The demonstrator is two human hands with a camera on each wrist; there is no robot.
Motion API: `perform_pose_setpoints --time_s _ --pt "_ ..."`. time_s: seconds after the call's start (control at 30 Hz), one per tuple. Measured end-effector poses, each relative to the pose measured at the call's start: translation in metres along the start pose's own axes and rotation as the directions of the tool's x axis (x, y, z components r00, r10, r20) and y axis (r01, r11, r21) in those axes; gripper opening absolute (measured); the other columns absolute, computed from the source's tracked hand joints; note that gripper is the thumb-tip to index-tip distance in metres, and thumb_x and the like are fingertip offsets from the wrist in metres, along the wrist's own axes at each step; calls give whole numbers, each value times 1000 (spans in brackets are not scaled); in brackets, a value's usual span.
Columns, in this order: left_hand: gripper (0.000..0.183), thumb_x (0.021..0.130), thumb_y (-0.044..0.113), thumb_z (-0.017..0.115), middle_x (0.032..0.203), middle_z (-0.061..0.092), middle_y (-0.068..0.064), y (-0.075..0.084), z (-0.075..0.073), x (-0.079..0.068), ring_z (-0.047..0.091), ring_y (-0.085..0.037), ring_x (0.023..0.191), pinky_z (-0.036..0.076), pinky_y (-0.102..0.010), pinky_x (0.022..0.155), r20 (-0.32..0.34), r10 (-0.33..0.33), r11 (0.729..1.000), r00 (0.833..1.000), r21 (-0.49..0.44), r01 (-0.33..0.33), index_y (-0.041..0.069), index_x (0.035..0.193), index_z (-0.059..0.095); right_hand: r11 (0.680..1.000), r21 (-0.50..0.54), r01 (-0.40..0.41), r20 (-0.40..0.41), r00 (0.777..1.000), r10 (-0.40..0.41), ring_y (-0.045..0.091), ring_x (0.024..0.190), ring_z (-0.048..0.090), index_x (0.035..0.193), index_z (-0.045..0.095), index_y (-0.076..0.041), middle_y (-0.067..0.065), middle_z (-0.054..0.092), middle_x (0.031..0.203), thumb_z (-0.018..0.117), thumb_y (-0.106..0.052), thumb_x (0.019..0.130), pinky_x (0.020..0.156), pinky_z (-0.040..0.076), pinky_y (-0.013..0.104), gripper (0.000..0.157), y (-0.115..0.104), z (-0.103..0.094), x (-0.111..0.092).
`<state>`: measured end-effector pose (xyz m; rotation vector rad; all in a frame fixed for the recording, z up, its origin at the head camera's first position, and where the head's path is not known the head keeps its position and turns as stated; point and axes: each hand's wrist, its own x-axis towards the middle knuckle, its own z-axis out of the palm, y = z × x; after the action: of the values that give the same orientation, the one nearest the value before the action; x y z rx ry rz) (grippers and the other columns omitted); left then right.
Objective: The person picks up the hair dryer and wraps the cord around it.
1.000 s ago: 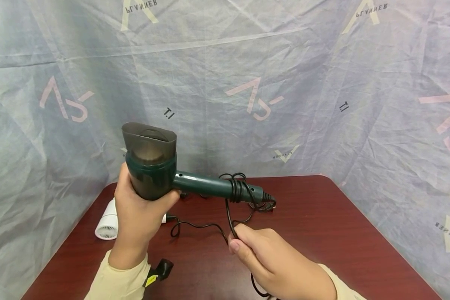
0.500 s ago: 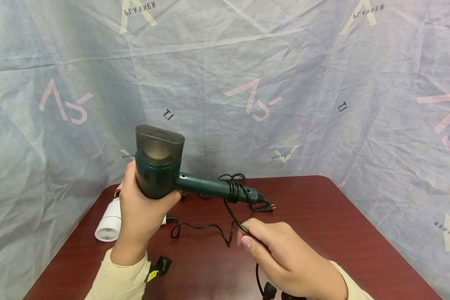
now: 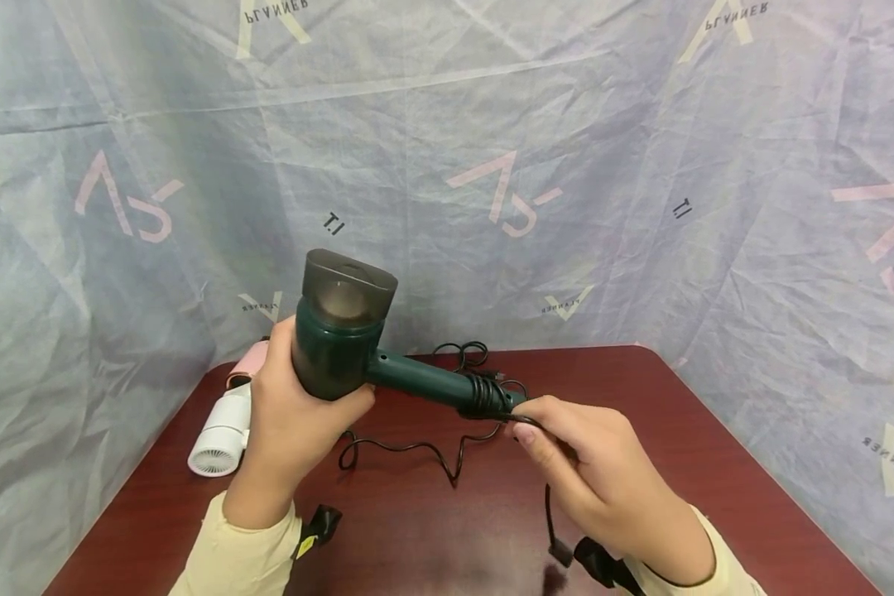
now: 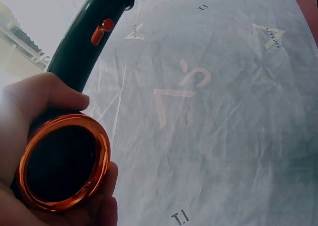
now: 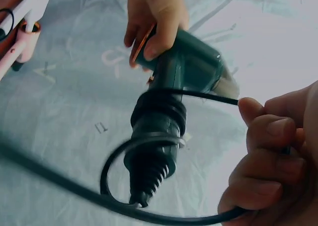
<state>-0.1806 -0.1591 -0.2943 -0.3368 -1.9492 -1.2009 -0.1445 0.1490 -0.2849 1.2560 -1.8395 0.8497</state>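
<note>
My left hand point(image 3: 290, 422) grips the barrel of a dark green hair dryer point(image 3: 335, 352), held above the table with its smoky flat nozzle upward. Its handle slants down to the right, wound near the end with turns of black cord point(image 5: 159, 107). In the left wrist view, the fingers curl round the barrel beside its copper-coloured rear ring point(image 4: 102, 161), and an orange switch point(image 4: 102, 32) shows on the handle. My right hand point(image 3: 603, 472) holds the cord in curled fingers close to the handle's end. A plug point(image 3: 560, 553) dangles below that hand.
On the left of the dark red table point(image 3: 417, 530) lie a white hair dryer point(image 3: 219, 439) and, behind it, a pink one point(image 3: 249, 364). A thin black cord point(image 3: 410, 449) snakes across the middle. Grey printed fabric point(image 3: 417, 165) hangs round the back and sides.
The green hair dryer and my left hand have shifted right, and the handle slants more steeply. My right hand has moved up and right with the cord, which now lies tight against the handle.
</note>
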Motion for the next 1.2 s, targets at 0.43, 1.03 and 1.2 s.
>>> perform_pose_setpoints --time_s 0.43,1.03,1.2 --pt "92 57 6 91 111 67 11 5 1 -3 60 -8 95 47 -26 83 104 29 999 994 34 -32 27 139 55 993 -113 21 -126 991 -35 -2 63 40 103 75 -11 -10 56 75 64 -21 103 57 34 10 15 25 -2 8" --pt "91 56 2 92 107 68 12 20 -8 -5 63 -11 93 49 -27 81 181 74 996 981 -51 -66 29 137 58 995 -68 -70 -135 989 60 -4 61 39 100 75 -14 -11 65 83 69 -24 99 55 34 11 11 39 -1 0" --pt "88 57 -1 92 108 68 11 19 -9 -4 63 -13 95 49 -28 81 204 57 994 977 -98 -38 29 133 59 995 -50 -88 -111 990 82 -4 61 39 102 76 -18 -12 66 85 74 -15 95 55 35 11 8 43 2 -2"
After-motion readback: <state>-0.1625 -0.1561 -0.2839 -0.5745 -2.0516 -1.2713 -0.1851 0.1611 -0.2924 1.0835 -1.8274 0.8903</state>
